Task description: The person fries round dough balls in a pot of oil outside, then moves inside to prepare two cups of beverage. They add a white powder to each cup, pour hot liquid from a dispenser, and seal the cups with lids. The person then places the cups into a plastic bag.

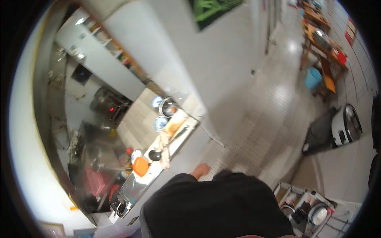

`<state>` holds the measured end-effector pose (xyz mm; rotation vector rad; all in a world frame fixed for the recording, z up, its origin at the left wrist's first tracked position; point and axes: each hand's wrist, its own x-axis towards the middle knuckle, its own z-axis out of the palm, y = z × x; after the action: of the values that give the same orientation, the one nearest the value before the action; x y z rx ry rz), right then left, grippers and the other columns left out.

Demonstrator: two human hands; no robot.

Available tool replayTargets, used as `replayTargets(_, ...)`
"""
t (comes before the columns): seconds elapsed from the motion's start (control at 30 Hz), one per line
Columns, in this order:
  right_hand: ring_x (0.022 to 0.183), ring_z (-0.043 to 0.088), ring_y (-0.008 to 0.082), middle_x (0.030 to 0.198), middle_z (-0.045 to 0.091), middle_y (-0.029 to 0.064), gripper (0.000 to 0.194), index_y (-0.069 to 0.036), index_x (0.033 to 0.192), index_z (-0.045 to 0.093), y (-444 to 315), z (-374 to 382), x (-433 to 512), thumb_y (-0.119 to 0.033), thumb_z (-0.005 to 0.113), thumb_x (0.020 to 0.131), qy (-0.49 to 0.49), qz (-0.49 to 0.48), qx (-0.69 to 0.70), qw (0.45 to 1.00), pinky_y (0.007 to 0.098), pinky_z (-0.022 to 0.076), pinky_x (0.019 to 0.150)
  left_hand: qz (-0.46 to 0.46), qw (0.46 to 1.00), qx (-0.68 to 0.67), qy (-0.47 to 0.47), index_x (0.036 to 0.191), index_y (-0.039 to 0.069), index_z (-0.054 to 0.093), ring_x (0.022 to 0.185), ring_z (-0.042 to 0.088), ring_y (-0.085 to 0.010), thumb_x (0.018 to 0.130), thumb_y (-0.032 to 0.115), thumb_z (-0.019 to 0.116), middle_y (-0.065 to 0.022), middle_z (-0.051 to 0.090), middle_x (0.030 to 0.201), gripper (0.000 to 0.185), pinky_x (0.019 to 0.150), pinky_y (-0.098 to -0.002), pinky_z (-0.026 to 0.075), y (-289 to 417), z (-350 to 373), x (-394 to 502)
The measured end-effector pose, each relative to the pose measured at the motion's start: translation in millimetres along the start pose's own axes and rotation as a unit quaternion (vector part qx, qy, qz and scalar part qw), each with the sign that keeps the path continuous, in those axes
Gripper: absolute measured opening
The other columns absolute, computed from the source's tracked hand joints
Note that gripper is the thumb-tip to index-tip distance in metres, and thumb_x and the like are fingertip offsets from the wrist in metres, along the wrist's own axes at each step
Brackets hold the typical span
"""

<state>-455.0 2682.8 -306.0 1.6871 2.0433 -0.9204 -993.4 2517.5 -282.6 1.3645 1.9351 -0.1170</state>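
Observation:
My left hand (201, 170) hangs beside my dark top, low in the middle of the view. It is small and blurred, so I cannot tell how its fingers are set, and no object shows in it. My right hand is out of view. To the left a counter edge holds a black ladle (155, 155), an orange plastic item (140, 166), a crumpled cloth (164, 145) and a knife (181, 131). Blue-and-white bowls (160, 123) and a metal pot (168, 107) stand farther along it.
A white cabinet or wall panel (220, 74) rises ahead, with tiled floor (253, 125) at its right. On the right are a rice cooker (346, 126), a rack of dishes (318, 214), a blue bucket (313, 78) and a wooden table (324, 44).

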Motion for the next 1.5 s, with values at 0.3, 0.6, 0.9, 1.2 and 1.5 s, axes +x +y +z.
replayTargets(0.3,0.08,0.066,0.0333,0.083,0.068,0.0144,0.04,-0.003,0.093,0.066,-153.9,-364.5,267.3,-0.041,0.054,0.09,0.231,-0.041,0.128,0.964,0.0448,0.049,0.072,-0.031,0.998,0.054,-0.005,0.083,0.003,0.065,0.083,0.065,-0.0396,0.089,0.034,0.049,-0.02,0.065,0.08,0.035,0.073,-0.0508,0.049,9.5,13.7,89.2)
replayTargets(0.6,0.064,0.065,0.0273,0.061,0.063,0.0149,0.045,-0.003,0.07,0.066,-72.2,-364.3,403.7,-0.04,0.053,0.092,-0.113,0.249,0.185,0.944,0.0429,0.0514,0.063,-0.097,0.963,-0.237,0.082,0.091,0.002,0.067,0.093,0.062,-0.0415,0.091,0.038,0.051,-0.0219,0.066,0.095,0.039,0.077,-0.047,0.048,114.2,-158.1,337.5)
replayTargets(0.9,0.096,0.063,0.0328,0.097,0.066,0.0193,0.03,-0.003,0.094,0.068,-97.8,-541.6,625.3,-0.03,0.054,0.088,-0.211,0.117,-0.114,0.964,0.0429,0.0491,0.079,-0.113,0.989,-0.078,0.053,0.093,0.009,0.064,0.082,0.064,-0.0373,0.082,0.025,0.057,-0.0187,0.064,0.081,0.021,0.069,-0.0491,0.05,169.2,-192.1,483.3)
replayTargets(1.2,0.098,0.062,0.0383,0.102,0.067,0.0193,0.041,-0.006,0.102,0.065,-573.4,-734.6,854.4,-0.042,0.047,0.092,0.026,-0.291,-0.158,0.943,0.0464,0.0486,0.085,-0.376,0.755,-0.512,0.166,0.098,0.002,0.067,0.097,0.062,-0.0383,0.086,0.029,0.056,-0.0213,0.066,0.098,0.031,0.083,-0.048,0.048,208.3,-272.5,600.8)
replayTargets(1.5,0.078,0.066,0.0327,0.076,0.068,0.0131,0.043,-0.005,0.083,0.068,-875.3,-599.6,922.7,-0.043,0.049,0.089,-0.115,-0.38,-0.219,0.891,0.0434,0.049,0.073,-0.487,0.619,-0.587,0.188,0.101,-0.001,0.068,0.088,0.065,-0.0386,0.092,0.037,0.05,-0.0194,0.068,0.096,0.043,0.08,-0.0452,0.05,-0.3,-452.5,629.3)
